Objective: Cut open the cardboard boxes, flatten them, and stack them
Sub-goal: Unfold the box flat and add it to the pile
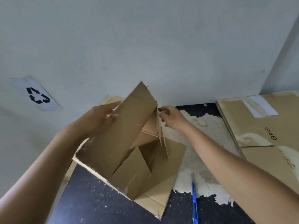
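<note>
The left hand [103,117] is gripping the tall matte panel of the opened cardboard box [116,146], while the right hand [171,117] is pinching a thin flap edge. The box is standing on the black, peeling table [97,199] (flattened boxes [252,123] are lying at its right), near a slim blue knife [195,202].

Your box [123,143]: brown cardboard, matt, dry-looking; edges ragged, fibres fraying. Flattened cardboard [258,130] on your right: same matt brown, outer skin missing in pale, rough patches; white tape strip [260,107] on it smoother, with slight sheen. Worktop [90,199]: black, speckled, faint sheen; large pale patches break black surface, rough and chalky-looking. Knife [195,202]: blue plastic, smooth. Wall [145,38]: pale paint, matt, lightly scuffed. Recycling sticker [38,95]: white, smooth, black print.
</note>
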